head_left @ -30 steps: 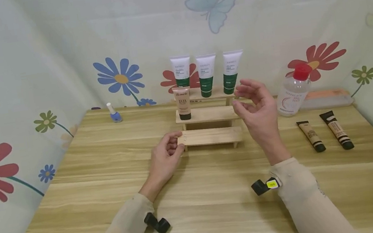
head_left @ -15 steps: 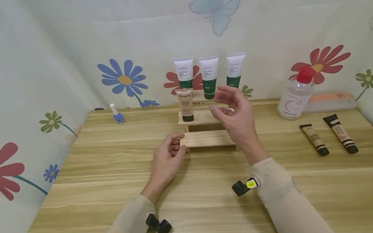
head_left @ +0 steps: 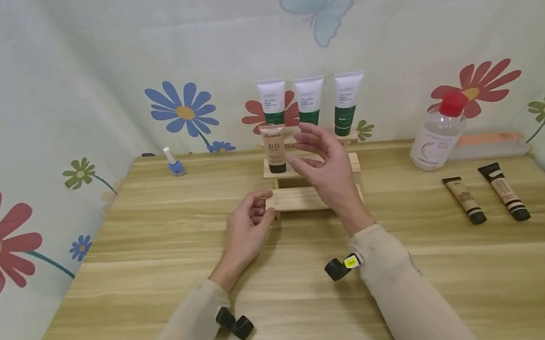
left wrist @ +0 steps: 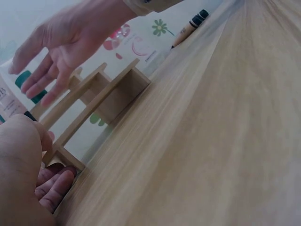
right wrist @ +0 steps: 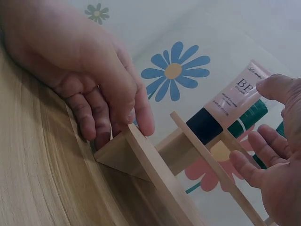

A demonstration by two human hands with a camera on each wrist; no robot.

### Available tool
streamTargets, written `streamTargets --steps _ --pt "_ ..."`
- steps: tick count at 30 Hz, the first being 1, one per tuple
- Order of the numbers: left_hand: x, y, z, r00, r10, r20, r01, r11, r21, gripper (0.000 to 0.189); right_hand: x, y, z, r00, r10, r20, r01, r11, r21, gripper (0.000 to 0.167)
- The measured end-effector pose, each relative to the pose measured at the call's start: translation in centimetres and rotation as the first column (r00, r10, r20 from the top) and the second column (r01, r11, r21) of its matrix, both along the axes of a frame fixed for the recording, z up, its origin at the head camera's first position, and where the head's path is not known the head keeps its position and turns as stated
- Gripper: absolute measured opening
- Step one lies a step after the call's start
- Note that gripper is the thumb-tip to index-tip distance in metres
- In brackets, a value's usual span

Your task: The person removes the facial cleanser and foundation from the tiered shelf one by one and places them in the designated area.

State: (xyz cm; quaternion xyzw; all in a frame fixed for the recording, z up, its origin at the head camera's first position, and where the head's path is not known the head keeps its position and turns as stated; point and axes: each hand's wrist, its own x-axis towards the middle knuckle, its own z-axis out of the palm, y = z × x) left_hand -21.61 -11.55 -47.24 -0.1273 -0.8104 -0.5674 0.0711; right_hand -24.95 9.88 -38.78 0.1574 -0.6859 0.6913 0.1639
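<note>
A small three-step wooden display rack (head_left: 292, 197) stands at the back of the table. My left hand (head_left: 245, 226) grips the left end of its lowest step; thumb and forefinger pinch the board's edge (right wrist: 136, 141) in the right wrist view. On the middle step, at the left, a beige BB cream tube (head_left: 275, 149) stands upright on its black cap. My right hand (head_left: 332, 176) is just right of that tube, fingers loosely bent and holding nothing, thumb tip close by its side. Several white-and-green squeeze tubes (head_left: 348, 92) line the top step, partly hidden by the right hand and BB tube.
A blue nail polish bottle (head_left: 175, 165) stands at the back left. Right of the rack are a clear red-capped bottle (head_left: 436, 141), a flat translucent case (head_left: 491, 146) and two lying beige-and-black tubes (head_left: 465, 201). A flowered cloth (head_left: 222, 37) hangs behind the table.
My right hand has moved left, from the rack's right end to beside the BB cream tube. The left hand has kept its grip on the lowest step.
</note>
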Motion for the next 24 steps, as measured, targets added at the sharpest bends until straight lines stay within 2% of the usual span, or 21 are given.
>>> streamTargets --steps 9,17,24 --pt "-0.1 0.1 -0.1 1.000 -0.002 -0.004 0.002 1.000 0.006 0.033 -0.3 -0.9 -0.5 0.999 0.033 0.023 -0.033 0.999 -0.003 0.058" --pt "-0.1 0.3 0.1 1.000 -0.013 0.004 0.013 1.000 -0.002 0.032 -0.7 -1.3 -1.1 0.999 0.025 0.025 -0.025 1.000 -0.004 0.055" --pt "-0.1 0.0 0.0 1.000 -0.007 -0.001 0.007 1.000 0.000 0.033 -1.4 -2.5 -1.0 0.999 0.044 0.013 -0.044 0.999 0.028 0.052"
